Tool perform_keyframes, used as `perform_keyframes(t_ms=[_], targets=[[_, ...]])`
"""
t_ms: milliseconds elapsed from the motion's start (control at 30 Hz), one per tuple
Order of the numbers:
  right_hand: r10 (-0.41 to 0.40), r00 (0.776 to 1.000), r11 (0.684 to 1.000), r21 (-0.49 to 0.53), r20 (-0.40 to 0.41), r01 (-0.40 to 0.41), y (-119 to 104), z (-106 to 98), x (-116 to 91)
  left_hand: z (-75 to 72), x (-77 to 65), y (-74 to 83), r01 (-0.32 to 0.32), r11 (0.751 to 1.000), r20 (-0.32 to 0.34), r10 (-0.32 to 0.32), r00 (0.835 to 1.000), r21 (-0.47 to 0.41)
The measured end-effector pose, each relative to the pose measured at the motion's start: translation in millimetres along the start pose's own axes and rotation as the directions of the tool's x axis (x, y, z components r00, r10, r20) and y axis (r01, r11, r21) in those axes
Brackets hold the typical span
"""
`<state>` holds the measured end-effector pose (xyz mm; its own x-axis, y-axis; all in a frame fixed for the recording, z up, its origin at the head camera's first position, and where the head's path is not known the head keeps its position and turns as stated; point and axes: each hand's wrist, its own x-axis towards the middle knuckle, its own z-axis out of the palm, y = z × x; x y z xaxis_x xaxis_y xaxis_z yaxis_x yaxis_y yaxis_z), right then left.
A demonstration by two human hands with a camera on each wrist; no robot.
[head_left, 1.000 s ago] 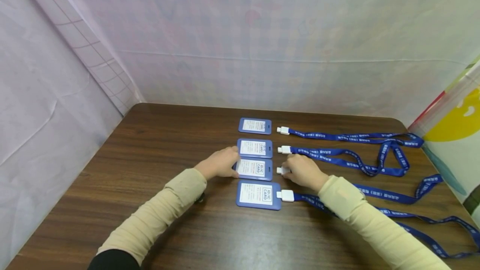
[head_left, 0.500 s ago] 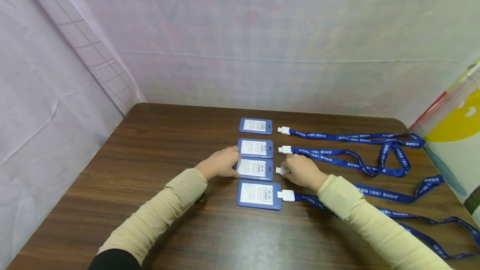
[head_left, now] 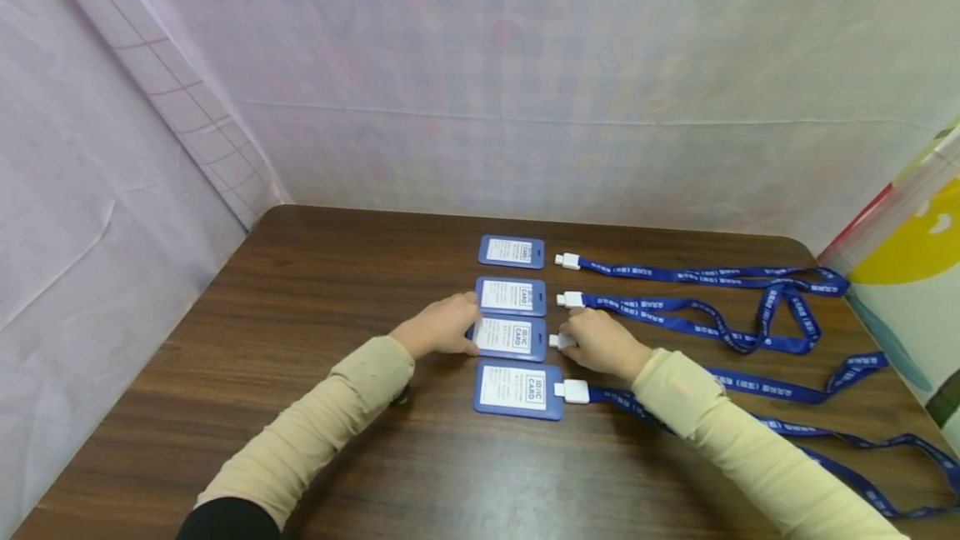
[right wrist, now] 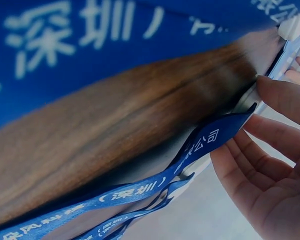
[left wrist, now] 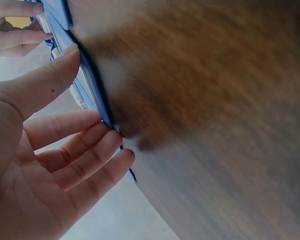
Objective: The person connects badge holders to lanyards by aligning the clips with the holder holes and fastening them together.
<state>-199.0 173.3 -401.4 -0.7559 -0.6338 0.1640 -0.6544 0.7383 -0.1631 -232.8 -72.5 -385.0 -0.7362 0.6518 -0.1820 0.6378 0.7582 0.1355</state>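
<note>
The left hand [head_left: 441, 325] grips the third ID badge holder [head_left: 513, 337] from the back, flat on the wooden table [head_left: 360, 273], thumb and fingers at its edges. The right hand [head_left: 603, 342] pinches a white lanyard clip [head_left: 557, 341] just beside its slotted end. The second badge holder [head_left: 511, 297] crowds close beyond.

A person's left arm [head_left: 277, 448] and right arm [head_left: 772, 448], in wrinkled cream fabric sleeves [head_left: 330, 407], reach forward, converging. The bare left hand [head_left: 441, 324] holds its thumb apart from four gently bent fingers; the bare right hand [head_left: 604, 344] pinches, thumb near forefinger.
</note>
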Motion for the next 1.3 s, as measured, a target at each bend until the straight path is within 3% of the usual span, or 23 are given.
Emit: perform_keyframes(t_ms=[600,1300], targets=[[-0.052,0.998,0.999,-0.001,-0.019,0.052,-0.9,3.5,3.9,1.8,0.1,0.4,0.006,1.0,-0.012,-0.005,1.0,0.015],[-0.012,0.999,1.0,-0.008,0.034,0.012,-2.9,3.3,8.1,1.8,1.3,2.2,-0.025,1.0,-0.019,0.026,0.999,0.012]])
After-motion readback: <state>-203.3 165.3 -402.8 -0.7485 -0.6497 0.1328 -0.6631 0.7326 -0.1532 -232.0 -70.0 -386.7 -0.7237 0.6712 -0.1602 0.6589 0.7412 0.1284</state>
